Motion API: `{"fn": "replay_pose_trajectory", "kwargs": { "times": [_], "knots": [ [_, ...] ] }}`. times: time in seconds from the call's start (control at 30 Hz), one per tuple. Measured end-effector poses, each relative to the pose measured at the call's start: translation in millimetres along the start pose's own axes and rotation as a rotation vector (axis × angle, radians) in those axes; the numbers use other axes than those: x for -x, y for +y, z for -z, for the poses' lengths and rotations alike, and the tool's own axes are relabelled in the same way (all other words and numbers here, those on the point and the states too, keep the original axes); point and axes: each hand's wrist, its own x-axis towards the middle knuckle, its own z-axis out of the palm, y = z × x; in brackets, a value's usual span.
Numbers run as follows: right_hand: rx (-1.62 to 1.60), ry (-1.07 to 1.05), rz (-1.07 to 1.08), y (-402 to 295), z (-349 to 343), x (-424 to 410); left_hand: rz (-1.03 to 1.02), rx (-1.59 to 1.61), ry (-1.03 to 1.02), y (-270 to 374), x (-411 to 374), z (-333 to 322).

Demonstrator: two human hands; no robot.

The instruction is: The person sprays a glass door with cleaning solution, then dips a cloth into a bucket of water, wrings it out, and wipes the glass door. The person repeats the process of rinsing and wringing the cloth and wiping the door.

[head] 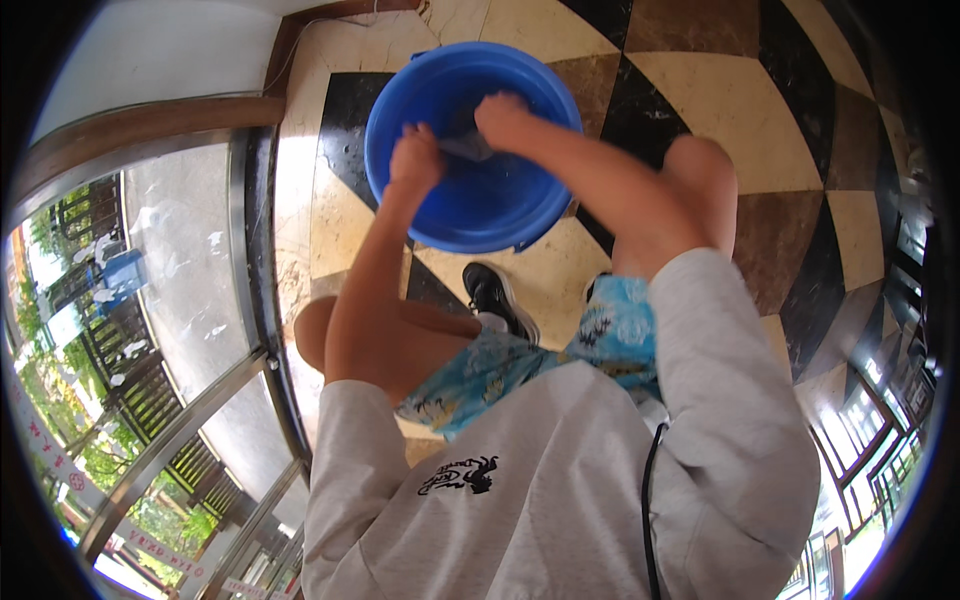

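A round blue plastic bucket [480, 214] stands on the floor in front of my feet. Over its mouth, both my fists grip a wet-looking grey cloth [469, 145] that is pulled between them. My left hand [417, 157] holds one end near the bucket's left side. My right hand [501, 118] has the other end, close to the middle of the bucket. Motion blurs both hands, so the individual fingers are unclear. Shadow hides part of the inside, and I cannot tell how much water it holds.
Polished tiles [720, 112] in black, brown and cream cover the floor. At the left is a metal-framed glass door [187, 262] beside a wood-trimmed wall [180, 124]. My bent knees flank the bucket, and a black shoe [495, 296] sits just below it.
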Motion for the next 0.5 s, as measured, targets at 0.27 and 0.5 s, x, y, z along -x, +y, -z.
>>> {"fn": "replay_pose_trajectory", "kwargs": {
  "times": [0.27,0.5],
  "knots": [
    [0.08,-0.379,-0.168,6,-89,-50,-0.026,-0.008,-0.532,-5,-47,-166],
    [0.146,-0.262,-0.202,24,-133,-63,-0.15,0.183,-0.315,4,-55,-176]
  ]
}}
